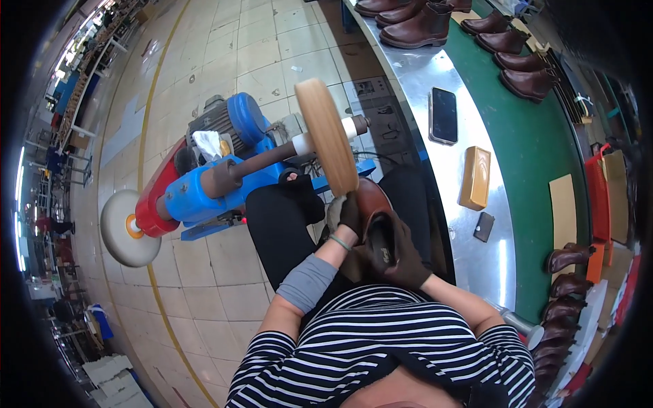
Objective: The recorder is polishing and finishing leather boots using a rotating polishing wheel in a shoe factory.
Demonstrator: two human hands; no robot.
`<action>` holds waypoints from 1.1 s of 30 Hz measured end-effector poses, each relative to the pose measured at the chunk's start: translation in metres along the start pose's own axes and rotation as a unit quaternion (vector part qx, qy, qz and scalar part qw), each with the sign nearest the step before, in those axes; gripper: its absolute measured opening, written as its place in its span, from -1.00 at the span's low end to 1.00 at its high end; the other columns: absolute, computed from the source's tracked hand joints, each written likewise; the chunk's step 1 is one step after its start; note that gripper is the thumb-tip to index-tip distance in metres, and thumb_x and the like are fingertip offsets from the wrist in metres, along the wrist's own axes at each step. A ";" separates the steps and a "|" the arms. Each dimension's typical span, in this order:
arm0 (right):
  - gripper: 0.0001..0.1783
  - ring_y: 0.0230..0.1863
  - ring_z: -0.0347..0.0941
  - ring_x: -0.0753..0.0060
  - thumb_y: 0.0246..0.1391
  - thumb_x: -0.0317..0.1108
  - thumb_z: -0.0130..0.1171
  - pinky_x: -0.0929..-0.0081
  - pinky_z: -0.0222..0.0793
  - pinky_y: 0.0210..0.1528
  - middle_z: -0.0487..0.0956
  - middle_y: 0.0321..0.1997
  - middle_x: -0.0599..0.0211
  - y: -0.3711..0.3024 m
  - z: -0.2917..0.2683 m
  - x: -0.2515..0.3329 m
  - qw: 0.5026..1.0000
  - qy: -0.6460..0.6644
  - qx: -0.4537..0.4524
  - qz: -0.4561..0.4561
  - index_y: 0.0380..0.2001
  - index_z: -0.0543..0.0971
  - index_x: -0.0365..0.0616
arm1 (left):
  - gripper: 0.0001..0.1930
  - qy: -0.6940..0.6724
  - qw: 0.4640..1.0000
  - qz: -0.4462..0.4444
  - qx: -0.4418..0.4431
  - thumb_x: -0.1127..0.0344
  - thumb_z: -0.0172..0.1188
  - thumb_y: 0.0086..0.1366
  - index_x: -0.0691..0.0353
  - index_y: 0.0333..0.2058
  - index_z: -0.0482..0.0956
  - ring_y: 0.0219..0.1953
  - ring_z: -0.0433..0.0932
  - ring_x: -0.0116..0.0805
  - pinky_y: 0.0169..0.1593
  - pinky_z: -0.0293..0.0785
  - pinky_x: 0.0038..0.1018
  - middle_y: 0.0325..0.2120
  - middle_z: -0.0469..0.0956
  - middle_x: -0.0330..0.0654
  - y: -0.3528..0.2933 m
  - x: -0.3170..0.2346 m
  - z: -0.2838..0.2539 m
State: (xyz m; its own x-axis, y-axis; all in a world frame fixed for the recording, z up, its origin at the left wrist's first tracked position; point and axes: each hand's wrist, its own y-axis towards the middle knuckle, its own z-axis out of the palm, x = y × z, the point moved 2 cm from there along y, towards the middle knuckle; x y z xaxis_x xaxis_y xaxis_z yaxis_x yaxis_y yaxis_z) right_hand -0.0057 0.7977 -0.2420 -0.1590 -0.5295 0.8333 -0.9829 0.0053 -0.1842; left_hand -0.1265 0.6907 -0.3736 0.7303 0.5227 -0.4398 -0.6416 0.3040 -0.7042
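In front of my lap I hold a brown leather ankle boot (376, 198) with its toe pointing away from me. Its dark opening and insole face up. My right hand (408, 264), in a dark brown glove, is closed round the heel end and right side. On the left side, my gloved left hand (347, 214) grips the boot near the front; its fingertips are partly hidden. The toe is at the lower edge of a tan buffing wheel (325, 136); whether they touch I cannot tell. The wheel sits on the shaft of a blue machine (197, 194).
A pale round wheel (122, 228) is on the machine's other end. The metal bench edge (469, 255) at my right bears a phone (443, 115), a yellowish wax block (475, 178) and a small dark block (483, 227). Several brown boots (416, 26) stand on and beside the green belt (527, 197).
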 end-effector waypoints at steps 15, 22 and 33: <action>-0.51 0.08 0.34 0.35 -0.04 -0.34 0.11 0.28 0.31 0.12 0.44 0.00 0.25 0.048 0.017 0.004 0.658 0.729 0.017 0.185 0.02 0.36 -0.15 | -0.42 -0.076 0.981 0.127 0.128 -0.14 -0.26 0.33 0.24 0.02 0.39 0.02 0.44 -0.12 0.07 0.39 -0.19 -0.06 0.48 -0.05 0.032 -0.064 -0.004; -0.05 0.06 0.37 0.12 -0.16 -0.08 0.31 0.26 0.32 0.07 0.34 0.09 0.04 -0.012 -0.049 0.054 0.993 0.021 0.010 -0.117 0.27 0.11 -0.09 | -0.50 -0.164 0.937 0.029 0.307 0.01 -0.31 0.42 0.29 0.07 0.32 0.00 0.46 -0.18 0.09 0.40 -0.22 -0.03 0.44 -0.03 -0.021 -0.031 -0.006; 0.14 -0.02 0.32 -0.22 -0.39 0.12 0.38 0.00 0.22 -0.06 0.27 0.04 -0.22 0.094 0.006 0.084 0.912 -0.268 0.236 -0.201 0.30 0.10 0.11 | -0.60 -0.092 0.967 0.236 0.002 0.10 -0.19 0.40 0.26 0.01 0.39 -0.06 0.45 -0.28 0.06 0.35 -0.38 -0.11 0.48 -0.12 0.011 -0.089 -0.071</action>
State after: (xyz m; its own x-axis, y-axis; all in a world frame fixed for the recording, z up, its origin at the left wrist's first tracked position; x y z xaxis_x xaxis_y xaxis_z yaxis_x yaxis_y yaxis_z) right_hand -0.1112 0.7490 -0.1926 0.3974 -0.7478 0.5318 -0.7822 -0.5791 -0.2298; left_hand -0.1823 0.5909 -0.3819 0.3014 0.7371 -0.6048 -0.8951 0.0001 -0.4459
